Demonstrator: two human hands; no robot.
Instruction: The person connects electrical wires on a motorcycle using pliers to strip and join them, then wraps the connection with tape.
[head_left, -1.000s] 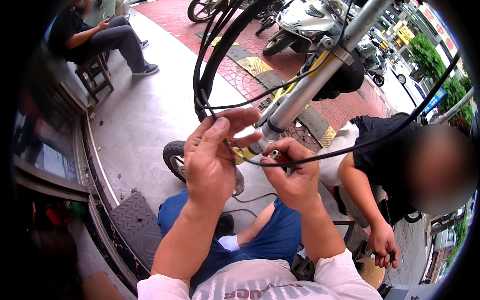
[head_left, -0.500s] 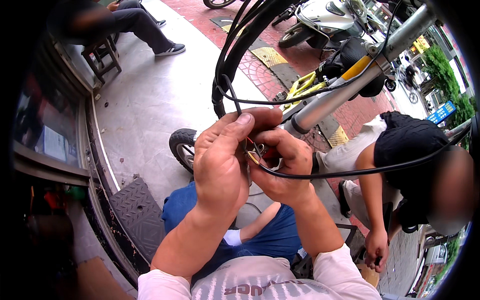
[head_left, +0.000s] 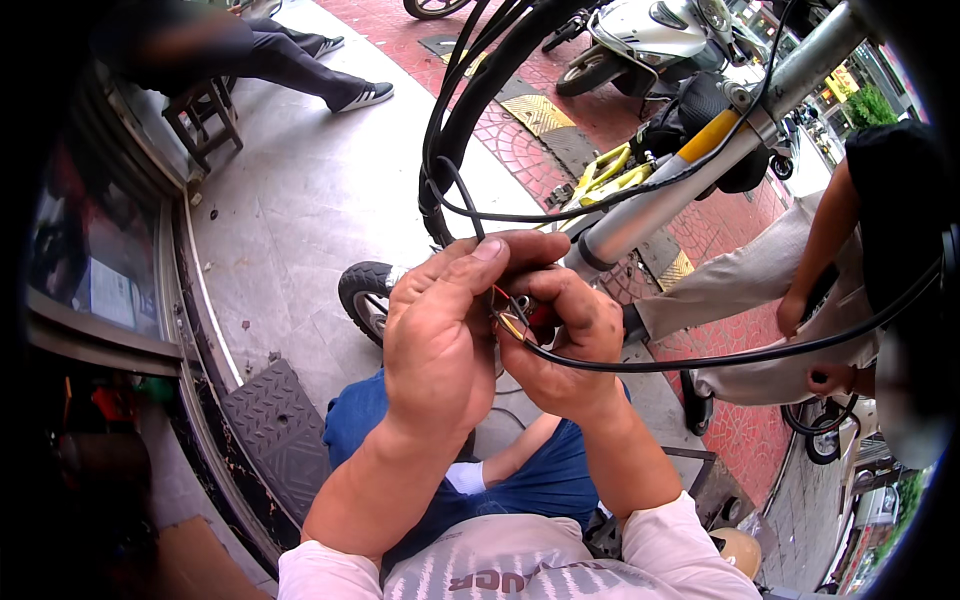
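Note:
My left hand [head_left: 440, 335] pinches a black cable [head_left: 465, 190] that comes down from above, its thumb lying along it. Close beside it, my right hand [head_left: 572, 345] is closed around the end of another black cable [head_left: 720, 362], which sweeps in from the right. Thin red and yellow wires [head_left: 512, 326] show bare of their sheath between the two hands. Something small and red sits under the right fingers, mostly hidden. How the wire ends meet cannot be seen.
A silver metal tube [head_left: 650, 215] slants up to the right above my hands. A small black tyre [head_left: 362, 300] stands behind the left hand. On the right is a standing person in beige trousers [head_left: 760, 265]; a seated person's shoe [head_left: 368, 96] is far left. Parked scooters [head_left: 650, 45] stand beyond.
The person on the right has straightened from a bend and stands with arms lowered. The seated person's foot has slid right. My hands keep nearly the same hold; the right cable hangs slightly lower.

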